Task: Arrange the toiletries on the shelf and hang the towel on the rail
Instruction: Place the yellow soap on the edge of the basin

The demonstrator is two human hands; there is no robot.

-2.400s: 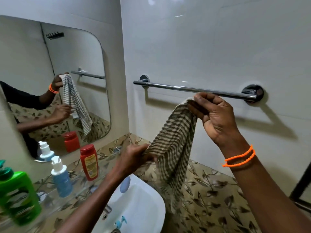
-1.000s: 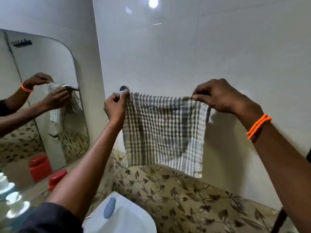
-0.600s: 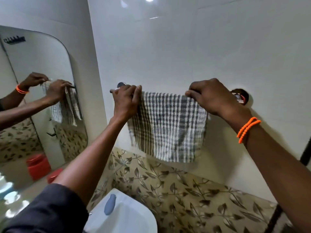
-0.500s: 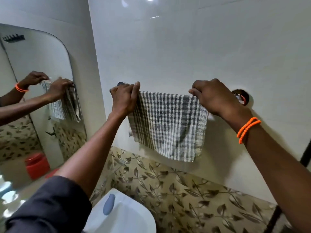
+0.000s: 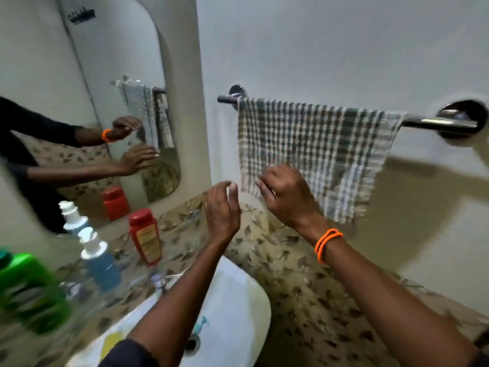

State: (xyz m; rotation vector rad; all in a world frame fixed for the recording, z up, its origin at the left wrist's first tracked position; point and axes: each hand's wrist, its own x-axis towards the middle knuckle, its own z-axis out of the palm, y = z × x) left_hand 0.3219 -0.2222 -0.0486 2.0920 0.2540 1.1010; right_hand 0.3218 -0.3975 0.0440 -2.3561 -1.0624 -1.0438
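Observation:
The checked grey-and-white towel (image 5: 317, 149) hangs draped over the chrome rail (image 5: 428, 123) on the right wall. My left hand (image 5: 222, 207) is below the towel's lower left corner, fingers apart, holding nothing. My right hand (image 5: 288, 194), with orange bands at the wrist, is in front of the towel's lower left part, fingers spread, empty. On the glass shelf (image 5: 79, 295) at the left stand a red bottle (image 5: 145, 237), a blue pump bottle (image 5: 99, 258) and a green bottle (image 5: 29, 290).
A white sink (image 5: 232, 308) sits below my arms. A mirror (image 5: 79, 88) hangs on the left wall and reflects my hands and the towel. Leaf-patterned tiles (image 5: 304, 287) cover the lower wall.
Both hands have let go of the towel's top edge and dropped below the rail. The towel now hangs by itself. The view has tilted down and the shelf bottles show again.

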